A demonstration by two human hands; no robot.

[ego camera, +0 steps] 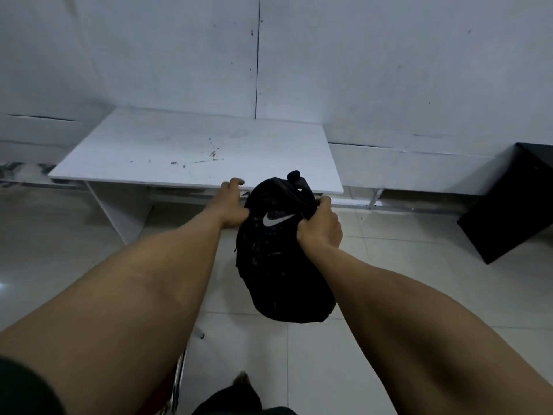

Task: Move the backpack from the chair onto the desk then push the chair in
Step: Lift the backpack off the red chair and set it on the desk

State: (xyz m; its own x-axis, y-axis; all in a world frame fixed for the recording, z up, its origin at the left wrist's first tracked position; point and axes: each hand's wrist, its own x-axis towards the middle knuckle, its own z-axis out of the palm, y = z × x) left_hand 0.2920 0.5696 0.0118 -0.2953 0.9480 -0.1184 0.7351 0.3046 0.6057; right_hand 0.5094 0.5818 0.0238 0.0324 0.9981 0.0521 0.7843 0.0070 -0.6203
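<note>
Both hands' grip on backpack [281,265], hanging upright, top toward desk [149,151]

The chair [179,375] is almost wholly hidden behind the left arm; the black box [514,202] is cut off rightward

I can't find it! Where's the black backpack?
The black fabric backpack hangs mid-view, held by both hands, above the tiled floor just before the white desk.

Materials and finishes, placed from the desk

Desk [167,148]: matt white laminate, scuffed. Backpack [278,265] before it: matt black cloth. Floor tiles [389,339] beneath: glossy. Box [508,205] to its right: matt black.
</note>
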